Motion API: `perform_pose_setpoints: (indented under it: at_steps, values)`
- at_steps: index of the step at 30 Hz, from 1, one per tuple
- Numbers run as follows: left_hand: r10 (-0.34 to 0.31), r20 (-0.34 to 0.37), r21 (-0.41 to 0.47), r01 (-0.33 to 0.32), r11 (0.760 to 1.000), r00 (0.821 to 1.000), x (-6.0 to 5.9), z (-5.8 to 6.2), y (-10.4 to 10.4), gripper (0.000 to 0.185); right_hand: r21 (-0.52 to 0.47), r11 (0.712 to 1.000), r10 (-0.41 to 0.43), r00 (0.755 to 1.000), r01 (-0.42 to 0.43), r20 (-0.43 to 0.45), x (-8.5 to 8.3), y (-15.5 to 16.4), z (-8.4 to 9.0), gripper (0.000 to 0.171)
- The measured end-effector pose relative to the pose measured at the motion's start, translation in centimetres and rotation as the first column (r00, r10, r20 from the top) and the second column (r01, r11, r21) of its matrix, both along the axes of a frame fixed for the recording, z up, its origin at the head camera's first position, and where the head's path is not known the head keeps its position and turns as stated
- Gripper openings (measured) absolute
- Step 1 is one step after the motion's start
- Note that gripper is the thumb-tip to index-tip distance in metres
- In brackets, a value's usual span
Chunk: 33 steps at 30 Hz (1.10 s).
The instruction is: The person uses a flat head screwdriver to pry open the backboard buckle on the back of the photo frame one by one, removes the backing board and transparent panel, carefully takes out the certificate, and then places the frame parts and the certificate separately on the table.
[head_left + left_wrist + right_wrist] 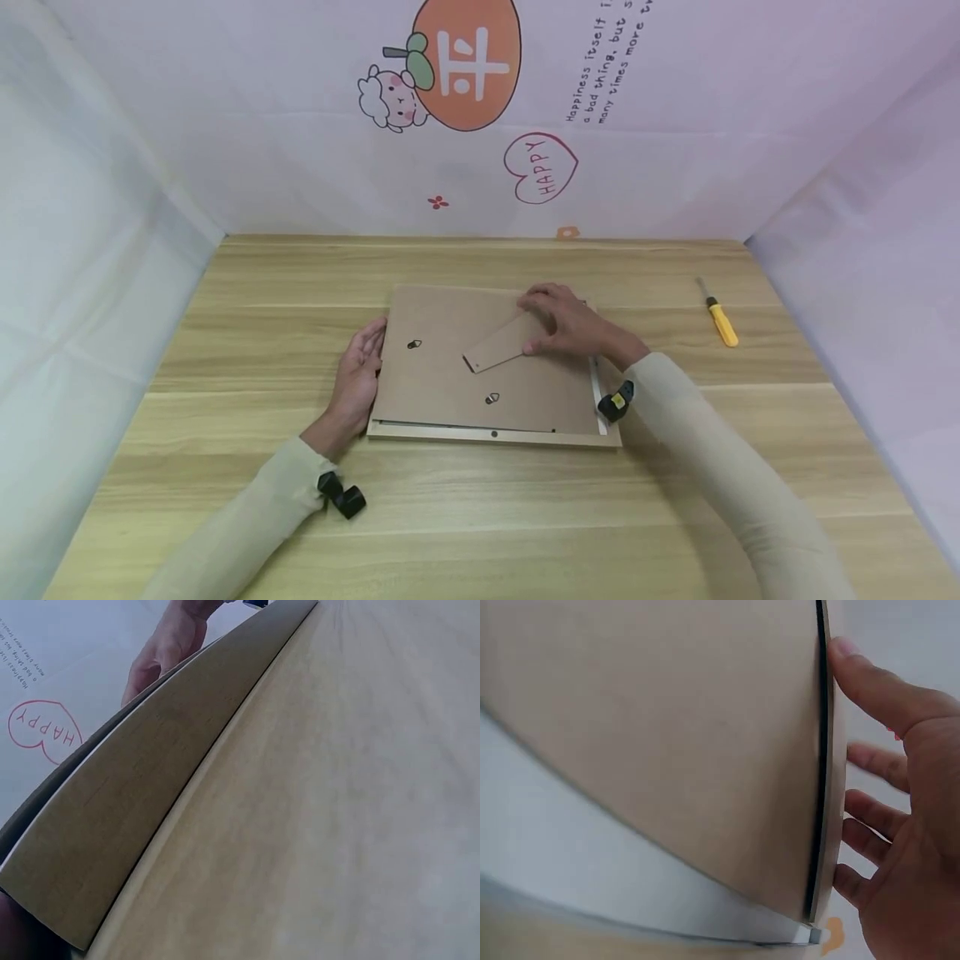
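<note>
A picture frame (427,433) lies face down on the table, its brown backboard (442,383) upward. An easel stand leg (495,346) slants across the backboard. My right hand (566,325) holds the leg, thumb at its near edge and fingers at the far edge; thumb and fingertips meet a thin board edge in the right wrist view. My left hand (356,379) rests along the frame's left side with fingers extended. Two hanging rings, one at left (414,344) and one nearer the front (492,398), sit on the backboard. A white strip (630,847) shows along the frame's right side.
A yellow-handled screwdriver (722,321) lies at the right rear of the wooden table (247,333). A white printed cloth (300,167) hangs behind, with white cloth walls on both sides. Each wrist wears a small black camera.
</note>
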State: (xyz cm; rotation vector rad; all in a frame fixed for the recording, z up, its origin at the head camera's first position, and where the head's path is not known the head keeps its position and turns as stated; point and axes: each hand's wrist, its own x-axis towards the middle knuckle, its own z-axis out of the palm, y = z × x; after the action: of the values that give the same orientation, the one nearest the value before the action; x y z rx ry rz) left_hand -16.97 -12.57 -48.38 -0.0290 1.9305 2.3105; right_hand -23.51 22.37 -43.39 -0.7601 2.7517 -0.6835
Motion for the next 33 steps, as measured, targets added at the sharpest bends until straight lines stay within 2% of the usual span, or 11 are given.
perform_pose_setpoints:
  at_steps: [3, 10, 18, 24, 28, 33]
  values:
    - [0.002, -0.003, 0.005, -0.002, 1.000, 1.000, 0.0, 0.0, 0.0, 0.062, 0.046, 0.999, -0.013, 1.000, 0.013, 0.008, -0.3, -0.1, 0.3, 0.087]
    - [-0.006, -0.015, -0.002, 0.006, 1.000, 1.000, -0.1, -0.1, -0.1, 0.061, 0.151, 0.988, 0.030, 1.000, -0.030, 0.000, -1.1, -1.1, 1.1, 0.095]
    - [-0.010, -0.003, 0.005, 0.010, 1.000, 1.000, -0.1, -0.2, -0.1, 0.060, 0.152, 0.987, 0.041, 0.996, -0.053, 0.082, -2.1, -3.0, 1.6, 0.095]
    - [-0.006, -0.015, 0.007, 0.006, 1.000, 1.000, -0.1, -0.3, 0.0, 0.061, 0.101, 0.995, -0.015, 0.988, -0.001, 0.155, -2.8, -3.9, 1.6, 0.083]
    - [-0.013, -0.025, -0.004, 0.013, 1.000, 1.000, -0.1, -0.2, 0.1, 0.063, 0.031, 0.998, -0.062, 0.973, 0.056, 0.224, -3.1, -4.3, 1.5, 0.064]
    - [0.001, -0.036, -0.019, -0.002, 1.000, 0.999, 0.0, -0.3, 0.3, 0.061, -0.018, 0.995, -0.091, 0.964, 0.099, 0.250, -3.5, -5.0, 1.9, 0.043]
